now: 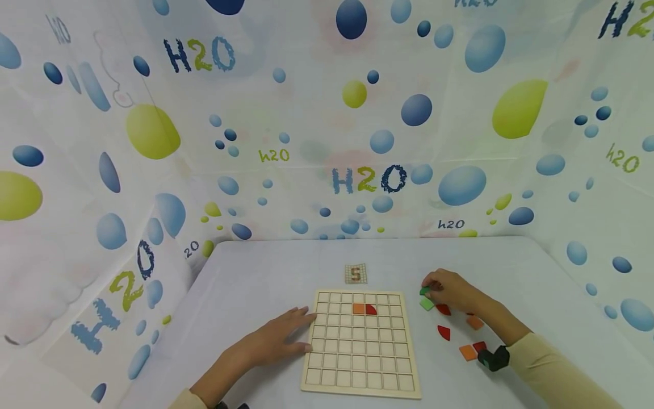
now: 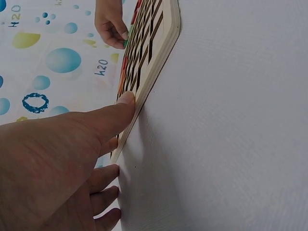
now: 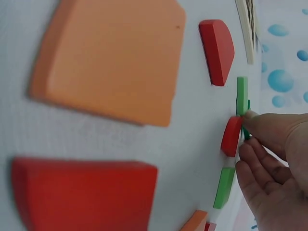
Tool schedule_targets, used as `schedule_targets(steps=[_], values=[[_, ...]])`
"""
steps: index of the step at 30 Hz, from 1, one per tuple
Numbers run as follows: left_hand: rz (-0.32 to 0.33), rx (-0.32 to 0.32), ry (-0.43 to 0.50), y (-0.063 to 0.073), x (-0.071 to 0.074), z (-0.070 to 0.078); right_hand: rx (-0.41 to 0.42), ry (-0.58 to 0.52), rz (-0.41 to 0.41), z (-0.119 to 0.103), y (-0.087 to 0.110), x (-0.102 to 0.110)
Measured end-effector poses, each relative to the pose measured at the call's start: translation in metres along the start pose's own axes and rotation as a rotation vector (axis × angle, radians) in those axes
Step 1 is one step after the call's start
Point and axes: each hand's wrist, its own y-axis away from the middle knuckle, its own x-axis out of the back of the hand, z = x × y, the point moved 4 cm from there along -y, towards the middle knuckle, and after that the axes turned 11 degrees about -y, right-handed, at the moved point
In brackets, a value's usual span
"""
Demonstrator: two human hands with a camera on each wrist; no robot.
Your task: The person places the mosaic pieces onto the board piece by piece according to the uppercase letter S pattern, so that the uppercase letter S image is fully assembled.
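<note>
A wooden grid board (image 1: 359,392) lies on the table with one orange square tile (image 1: 359,308) and a red quarter-round tile (image 1: 370,309) side by side in its cells. My left hand (image 1: 278,339) rests at the board's left edge, fingers spread and thumb touching the rim, as the left wrist view shows. Right of the board, my right hand (image 1: 452,289) pinches a dark green tile (image 1: 424,291) between thumb and fingers. Just under that tile lies a light green square tile (image 1: 427,304). A red tile (image 3: 232,136) sits close below the right thumb in the right wrist view.
Several loose red and orange tiles are scattered right of the board, among them a red quarter-round tile (image 1: 444,332) and an orange square (image 1: 467,353). A small pattern card (image 1: 355,274) lies behind the board. A printed curtain (image 1: 317,113) hangs behind the table.
</note>
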Motion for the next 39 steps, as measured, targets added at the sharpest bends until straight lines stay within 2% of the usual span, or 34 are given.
schedule_targets(steps=[7,17,21,25,39], values=[[0.001,-0.006,-0.008,-0.001,0.0,0.0,0.032,0.003,0.023,-0.011,-0.008,-0.008],[-0.009,0.007,0.008,-0.002,-0.001,0.0,0.007,0.035,0.044,-0.051,-0.028,-0.039],[-0.009,0.007,0.007,-0.002,-0.001,0.0,0.027,0.021,0.023,-0.07,-0.034,-0.056],[-0.007,0.004,0.015,-0.001,0.0,0.0,0.087,-0.007,-0.012,-0.085,-0.038,-0.071],[0.002,-0.005,0.011,-0.001,0.0,0.0,0.216,-0.064,-0.126,-0.119,-0.057,-0.111]])
